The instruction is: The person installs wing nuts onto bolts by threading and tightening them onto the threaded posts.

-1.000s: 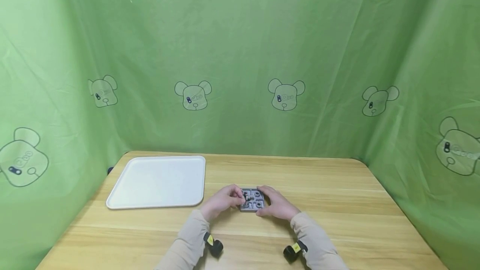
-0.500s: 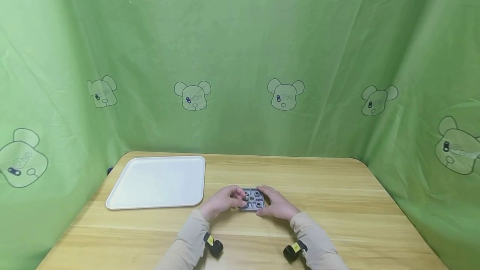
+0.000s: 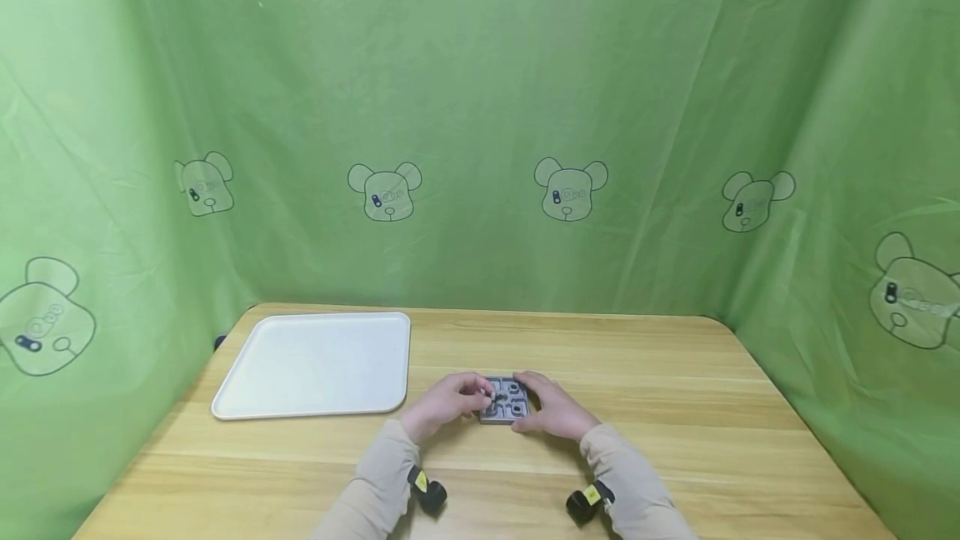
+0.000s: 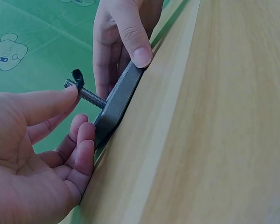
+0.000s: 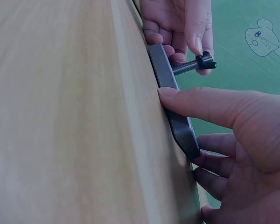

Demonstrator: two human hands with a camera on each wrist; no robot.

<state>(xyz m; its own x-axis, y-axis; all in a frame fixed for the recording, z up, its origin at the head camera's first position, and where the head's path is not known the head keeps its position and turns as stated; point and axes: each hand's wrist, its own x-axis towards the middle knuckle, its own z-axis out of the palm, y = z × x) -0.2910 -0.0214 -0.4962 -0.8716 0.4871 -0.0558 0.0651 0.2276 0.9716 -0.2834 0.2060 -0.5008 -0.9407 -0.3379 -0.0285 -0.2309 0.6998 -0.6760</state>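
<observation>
at the metal plate (image 4: 123, 98), left hand (image 4: 32, 154) pinching black wing nut (image 4: 77, 78), grasp slightly shifted, right hand (image 5: 254, 133) gripping plate edge, threaded bolt (image 4: 93, 98) clear only in wrist views

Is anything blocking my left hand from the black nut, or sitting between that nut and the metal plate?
Nothing visible does: your left hand pinches the black nut near the free end of the bolt. Between the nut and the metal plate, only bare bolt thread shows.
</observation>
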